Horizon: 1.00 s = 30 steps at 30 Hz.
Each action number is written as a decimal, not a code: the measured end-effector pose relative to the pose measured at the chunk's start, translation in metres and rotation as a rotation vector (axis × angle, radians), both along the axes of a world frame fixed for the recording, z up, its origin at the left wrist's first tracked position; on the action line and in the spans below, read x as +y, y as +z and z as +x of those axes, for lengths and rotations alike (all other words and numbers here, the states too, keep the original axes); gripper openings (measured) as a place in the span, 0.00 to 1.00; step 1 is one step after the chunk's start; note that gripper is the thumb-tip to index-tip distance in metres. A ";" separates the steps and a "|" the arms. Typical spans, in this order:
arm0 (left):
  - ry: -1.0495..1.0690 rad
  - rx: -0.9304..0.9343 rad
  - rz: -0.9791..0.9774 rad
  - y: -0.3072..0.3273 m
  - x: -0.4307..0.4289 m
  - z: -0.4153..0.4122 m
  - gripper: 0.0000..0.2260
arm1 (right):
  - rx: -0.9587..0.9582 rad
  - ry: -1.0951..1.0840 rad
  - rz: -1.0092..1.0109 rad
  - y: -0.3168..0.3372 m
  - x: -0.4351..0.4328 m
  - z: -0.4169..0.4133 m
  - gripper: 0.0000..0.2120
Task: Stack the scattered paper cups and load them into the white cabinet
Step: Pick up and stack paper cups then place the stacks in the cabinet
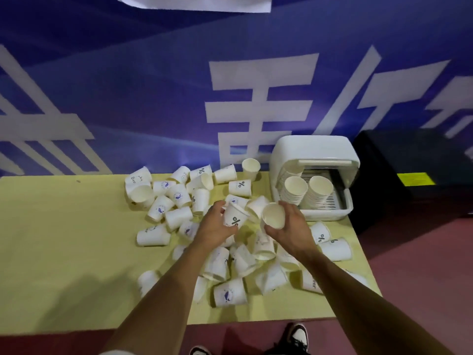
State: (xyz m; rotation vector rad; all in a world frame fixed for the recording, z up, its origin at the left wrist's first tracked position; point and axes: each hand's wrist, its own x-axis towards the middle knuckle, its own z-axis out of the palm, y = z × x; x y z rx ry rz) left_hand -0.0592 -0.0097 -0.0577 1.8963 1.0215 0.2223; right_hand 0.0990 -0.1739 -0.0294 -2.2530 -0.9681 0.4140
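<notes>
While many paper cups (pixel 179 219) are lying tipped over across the middle of the yellow table (pixel 64 239), the left hand (pixel 212 226) is gripping one cup with a % mark (pixel 234 219). The right hand (pixel 291 231) is holding a second cup (pixel 273 216) just beside it, open end showing. The white cabinet (pixel 314 149) is sitting open at the table's far right corner, and two stacks of cups (pixel 321 187) are lying inside it, side by side.

A blue wall (pixel 153 85) with large white characters (pixel 258 98) stands behind the pale yellow tabletop (pixel 64 239). A white sheet (pixel 194 2) hangs at its top. Right of the tabletop, a black box (pixel 409 155) with a yellow label (pixel 416 179) sits on the dark red floor (pixel 422 252). Light is dim.
</notes>
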 end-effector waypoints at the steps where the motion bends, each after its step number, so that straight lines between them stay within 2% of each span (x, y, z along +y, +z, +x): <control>1: -0.006 0.007 0.001 -0.001 -0.009 0.015 0.39 | -0.003 -0.014 -0.007 0.000 -0.011 0.014 0.37; 8: -0.027 0.019 -0.026 0.001 -0.078 0.113 0.39 | -0.013 -0.085 -0.038 -0.005 -0.072 0.113 0.37; 13: -0.018 0.067 -0.012 0.001 -0.105 0.158 0.31 | -0.036 -0.151 -0.066 -0.008 -0.094 0.167 0.37; 17: -0.043 0.097 -0.029 -0.002 -0.112 0.180 0.29 | -0.032 -0.193 -0.062 -0.012 -0.096 0.196 0.37; 22: -0.112 0.133 -0.118 -0.013 -0.113 0.189 0.33 | -0.007 -0.226 -0.034 -0.021 -0.087 0.219 0.37; 26: -0.134 0.136 -0.153 -0.015 -0.109 0.197 0.30 | 0.000 -0.206 -0.036 -0.032 -0.075 0.228 0.35; 30: -0.130 0.137 -0.184 -0.023 -0.110 0.200 0.29 | 0.044 -0.222 -0.054 -0.046 -0.067 0.236 0.38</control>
